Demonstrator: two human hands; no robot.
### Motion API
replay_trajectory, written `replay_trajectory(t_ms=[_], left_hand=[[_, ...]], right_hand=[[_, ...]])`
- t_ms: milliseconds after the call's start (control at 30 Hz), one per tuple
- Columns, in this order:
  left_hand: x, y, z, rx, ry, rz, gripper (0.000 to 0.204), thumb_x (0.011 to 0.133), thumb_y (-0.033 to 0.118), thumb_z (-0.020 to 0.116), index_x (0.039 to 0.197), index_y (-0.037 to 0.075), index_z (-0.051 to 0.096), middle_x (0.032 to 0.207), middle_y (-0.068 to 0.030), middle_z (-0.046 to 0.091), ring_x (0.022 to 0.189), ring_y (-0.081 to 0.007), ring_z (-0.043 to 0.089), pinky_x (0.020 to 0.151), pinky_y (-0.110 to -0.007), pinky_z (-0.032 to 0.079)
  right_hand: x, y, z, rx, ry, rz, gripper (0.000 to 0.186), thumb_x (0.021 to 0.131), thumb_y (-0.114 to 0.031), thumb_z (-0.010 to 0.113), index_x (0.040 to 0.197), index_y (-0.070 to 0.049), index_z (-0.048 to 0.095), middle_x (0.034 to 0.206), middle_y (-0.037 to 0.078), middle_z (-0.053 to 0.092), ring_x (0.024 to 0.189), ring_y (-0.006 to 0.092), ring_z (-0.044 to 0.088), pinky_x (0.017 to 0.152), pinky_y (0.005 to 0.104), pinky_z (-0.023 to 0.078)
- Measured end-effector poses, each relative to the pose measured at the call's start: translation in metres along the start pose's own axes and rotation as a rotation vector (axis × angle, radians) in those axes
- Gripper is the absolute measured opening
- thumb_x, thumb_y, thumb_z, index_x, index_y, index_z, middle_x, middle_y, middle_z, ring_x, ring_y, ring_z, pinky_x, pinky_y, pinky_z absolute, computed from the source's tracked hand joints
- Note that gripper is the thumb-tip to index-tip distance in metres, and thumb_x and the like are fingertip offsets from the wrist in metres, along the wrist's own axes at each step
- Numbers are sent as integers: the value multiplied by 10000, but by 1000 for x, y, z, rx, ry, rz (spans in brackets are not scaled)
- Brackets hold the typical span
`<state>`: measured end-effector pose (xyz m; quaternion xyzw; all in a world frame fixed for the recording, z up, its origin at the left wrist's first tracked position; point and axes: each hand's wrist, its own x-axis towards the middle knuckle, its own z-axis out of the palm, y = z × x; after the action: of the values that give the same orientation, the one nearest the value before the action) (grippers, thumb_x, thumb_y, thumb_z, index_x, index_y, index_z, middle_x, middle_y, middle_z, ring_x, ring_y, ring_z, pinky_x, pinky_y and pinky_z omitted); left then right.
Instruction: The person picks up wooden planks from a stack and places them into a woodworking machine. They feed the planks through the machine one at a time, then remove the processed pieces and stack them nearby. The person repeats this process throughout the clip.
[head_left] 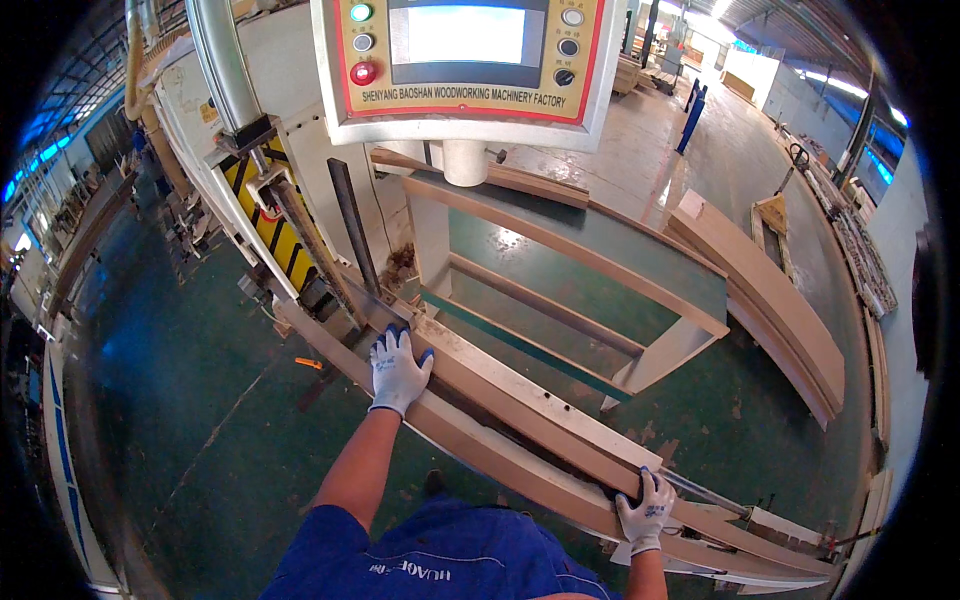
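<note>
A long tan wooden board lies along the machine's narrow bed, beside a pale metal fence. My left hand, in a white glove with blue fingertips, rests on the board's left part, fingers stretched out and open. Farther right, my right hand, gloved the same way, is closed over the board, its fingers bent across the edge. What lies beneath that palm is hidden. The tan front strip of the bed runs between my body and the board.
A control panel with a lit screen hangs above the bed. At left stand a metal cylinder and a yellow-black striped guard. Beyond the fence is a green-topped table; long boards are stacked at right.
</note>
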<state>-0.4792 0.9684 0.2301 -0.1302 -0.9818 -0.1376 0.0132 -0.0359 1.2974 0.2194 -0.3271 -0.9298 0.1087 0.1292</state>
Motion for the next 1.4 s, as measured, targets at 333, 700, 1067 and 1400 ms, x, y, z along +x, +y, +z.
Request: replay_trajectory(t_ms=[333,700,1067,1400], left_hand=[[1,0,1,-5,-5,-2,825,970,526,646,1569,-1,437,1635,-300,386,1472,-516,401,1247,-584,289],[0,2,-2,-1,-6,-1,833,969,522,649,1563,-21,435,1633,-299,393,1480,-511,397,1249,-572,290],[1,-4,8,19,62,33,825,963,518,652,1535,-45,463,1587,-302,447,1444,-471,451,1236,-575,305],[2,-2,7,16,65,27,812,959,503,656,1530,-44,468,1571,-301,462,1449,-471,446,1242,-582,293]], right_hand=[[-1,5,5,-6,59,-56,774,661,-339,881,1352,-83,643,1303,201,608,1247,432,528,1127,566,383],[0,3,3,-16,55,-54,775,658,-328,888,1351,-93,634,1292,197,609,1237,426,535,1110,564,391],[0,3,4,-10,69,-66,777,647,-314,896,1341,-77,641,1286,199,613,1235,424,540,1112,560,395],[0,1,2,-9,64,-52,771,648,-304,893,1338,-58,651,1293,203,613,1245,425,536,1123,559,392]])
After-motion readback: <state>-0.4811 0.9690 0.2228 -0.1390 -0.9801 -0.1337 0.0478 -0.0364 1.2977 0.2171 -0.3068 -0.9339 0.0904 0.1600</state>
